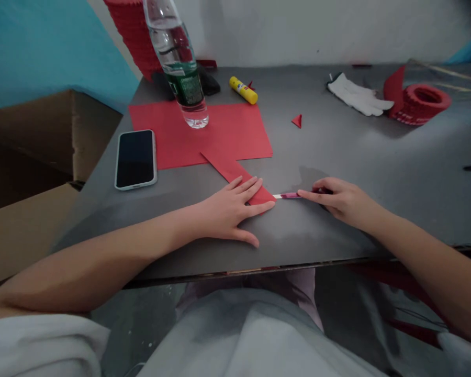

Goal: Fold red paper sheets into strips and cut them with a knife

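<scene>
A folded red paper lies slanted on the grey table, its pointed end toward the right. My left hand rests flat over its lower part with the fingers spread. From the right, my right hand holds a thin knife with a pinkish body, its fingers closed round the handle. The pale blade touches or lies just under the paper's right tip; which of the two I cannot tell. Behind the folded piece lie flat red sheets, overlapped by its upper end.
A water bottle stands on the sheets, with a phone at their left. Farther back lie a yellow glue stick, a small red triangle, a white glove and a red paper ring. A cardboard box is left of the table.
</scene>
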Tool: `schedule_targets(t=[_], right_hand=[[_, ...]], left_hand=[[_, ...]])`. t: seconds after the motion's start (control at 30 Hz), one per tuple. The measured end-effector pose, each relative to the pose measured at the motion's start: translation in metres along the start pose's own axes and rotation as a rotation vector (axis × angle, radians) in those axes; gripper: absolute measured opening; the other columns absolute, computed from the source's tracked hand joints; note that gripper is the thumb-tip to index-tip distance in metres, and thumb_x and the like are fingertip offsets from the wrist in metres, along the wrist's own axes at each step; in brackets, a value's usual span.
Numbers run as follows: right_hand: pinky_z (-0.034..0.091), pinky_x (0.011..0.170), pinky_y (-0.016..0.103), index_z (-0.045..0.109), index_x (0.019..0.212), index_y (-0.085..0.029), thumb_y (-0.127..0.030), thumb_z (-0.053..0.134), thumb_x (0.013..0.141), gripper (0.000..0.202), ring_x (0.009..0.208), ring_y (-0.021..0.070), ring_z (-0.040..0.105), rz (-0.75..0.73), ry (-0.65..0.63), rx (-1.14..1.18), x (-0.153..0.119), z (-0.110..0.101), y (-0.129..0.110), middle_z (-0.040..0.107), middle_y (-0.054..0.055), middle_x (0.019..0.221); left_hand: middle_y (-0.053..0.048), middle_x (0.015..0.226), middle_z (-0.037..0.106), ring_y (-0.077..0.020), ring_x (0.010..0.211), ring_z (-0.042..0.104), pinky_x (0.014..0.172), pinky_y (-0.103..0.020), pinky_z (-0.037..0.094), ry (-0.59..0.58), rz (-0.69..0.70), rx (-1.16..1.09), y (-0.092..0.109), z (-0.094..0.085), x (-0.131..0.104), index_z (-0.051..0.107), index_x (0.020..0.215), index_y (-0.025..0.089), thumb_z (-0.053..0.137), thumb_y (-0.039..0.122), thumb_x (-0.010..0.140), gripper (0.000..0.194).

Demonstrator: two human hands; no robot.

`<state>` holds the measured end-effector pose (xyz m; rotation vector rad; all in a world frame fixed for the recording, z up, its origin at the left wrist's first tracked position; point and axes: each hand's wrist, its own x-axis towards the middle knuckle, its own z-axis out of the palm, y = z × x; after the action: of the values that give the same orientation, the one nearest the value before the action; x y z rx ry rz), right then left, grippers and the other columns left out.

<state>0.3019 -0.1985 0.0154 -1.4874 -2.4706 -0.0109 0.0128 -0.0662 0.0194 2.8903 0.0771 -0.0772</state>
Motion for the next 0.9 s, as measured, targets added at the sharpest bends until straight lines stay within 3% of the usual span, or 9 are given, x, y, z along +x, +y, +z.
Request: schedule_targets(t=[0.5, 0.7, 0.9], right_hand=[[0.043, 0.064, 0.027, 0.059, 0.121, -0.025, -0.014, 0.028, 0.093, 0.044, 0.073, 0.0146, 0.049, -0.013, 0.017, 0.010, 0.022, 0.007, 0.001, 0.057, 0.008, 0.091], [0.044, 0.066, 0.027, 0.059, 0.121, -0.026, -0.015, 0.029, 0.093, 0.044, 0.074, 0.0142, 0.051, 0.009, 0.015, 0.020, 0.016, 0.003, -0.005, 0.057, 0.007, 0.091], [0.046, 0.067, 0.026, 0.058, 0.124, -0.024, -0.010, 0.035, 0.089, 0.044, 0.077, 0.0150, 0.054, -0.023, -0.005, 0.046, -0.007, -0.005, -0.025, 0.058, 0.007, 0.093]], left_hand=[[-0.019, 0.152, 0.010, -0.0373, 0.140, 0.012, 0.111, -0.052, 0.012, 0.018, -0.001, 0.009, -0.001, 0.000, 0.000, 0.032, 0.143, 0.024, 0.043, 0.075, 0.077, 0.084], [-0.017, 0.152, 0.013, -0.0354, 0.140, 0.014, 0.112, -0.048, 0.013, 0.025, 0.000, -0.003, 0.006, -0.004, -0.002, 0.033, 0.143, 0.023, 0.045, 0.073, 0.077, 0.084], [-0.024, 0.148, 0.021, -0.0335, 0.140, 0.017, 0.113, -0.044, 0.016, -0.016, 0.015, -0.054, 0.026, -0.004, -0.009, 0.027, 0.143, 0.004, 0.040, 0.078, 0.075, 0.102]])
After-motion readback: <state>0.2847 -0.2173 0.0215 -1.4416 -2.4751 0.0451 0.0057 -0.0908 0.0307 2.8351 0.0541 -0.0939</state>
